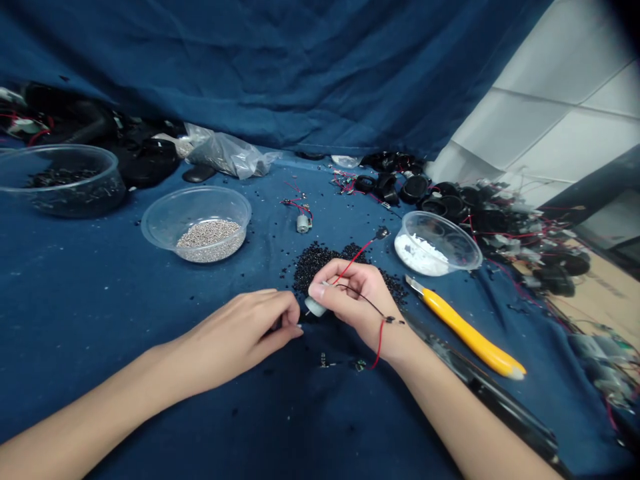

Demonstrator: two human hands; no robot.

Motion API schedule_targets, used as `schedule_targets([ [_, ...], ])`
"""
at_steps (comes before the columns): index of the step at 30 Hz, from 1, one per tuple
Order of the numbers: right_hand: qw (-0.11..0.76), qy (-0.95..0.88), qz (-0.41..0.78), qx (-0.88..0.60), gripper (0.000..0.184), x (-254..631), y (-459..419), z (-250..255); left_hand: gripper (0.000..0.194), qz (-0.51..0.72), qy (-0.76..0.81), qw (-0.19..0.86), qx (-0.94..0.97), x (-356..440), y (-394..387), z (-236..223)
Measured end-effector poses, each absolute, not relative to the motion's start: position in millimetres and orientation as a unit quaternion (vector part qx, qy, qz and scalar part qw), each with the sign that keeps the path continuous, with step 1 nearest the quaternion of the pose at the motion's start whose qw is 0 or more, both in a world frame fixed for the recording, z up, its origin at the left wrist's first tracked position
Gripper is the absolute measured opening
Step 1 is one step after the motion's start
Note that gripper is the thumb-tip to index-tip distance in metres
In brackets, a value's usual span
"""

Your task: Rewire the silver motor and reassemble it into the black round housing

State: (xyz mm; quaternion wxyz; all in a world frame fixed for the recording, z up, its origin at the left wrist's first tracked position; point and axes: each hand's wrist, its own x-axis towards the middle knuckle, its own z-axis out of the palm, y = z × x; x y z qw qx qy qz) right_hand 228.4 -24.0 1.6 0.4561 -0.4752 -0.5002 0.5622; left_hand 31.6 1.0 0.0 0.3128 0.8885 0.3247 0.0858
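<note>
A small white electric motor [315,307], with a thin shaft at its end, is pinched between the thumb and fingers of my right hand [361,297]. From it a red wire [354,259] rises to a small black part [382,233], and a black wire [363,295] runs back over the wrist. My left hand [250,327] is beside the motor, its fingers curled in and thumb tip near the index finger; anything tiny between them cannot be made out. Under and behind the right hand lies a heap of small black pieces [313,261].
Another wired motor [303,223] lies behind. Tubs hold silvery bits [209,239], white material [424,259] and dark pieces [63,177]. A yellow utility knife [470,333] and a long black tool [490,393] lie right. Piled black parts [487,207] line the right side.
</note>
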Motion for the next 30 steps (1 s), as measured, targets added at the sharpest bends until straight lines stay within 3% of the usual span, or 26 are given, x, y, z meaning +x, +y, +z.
schedule_targets([
  [6,0.444,-0.505,0.573,-0.469,0.034,227.3,-23.5,0.0,0.01,0.144,0.327,0.357,0.863,31.5,3.9,4.0],
  [13,0.34,-0.554,0.63,-0.425,0.033,228.9,-29.1,-8.3,0.014,0.122,0.354,0.337,0.864,32.6,4.0,-2.7],
  [30,0.329,-0.607,0.581,-0.431,0.032,229.8,-31.3,-11.3,0.027,0.068,0.405,0.34,0.846,36.3,6.6,0.4],
])
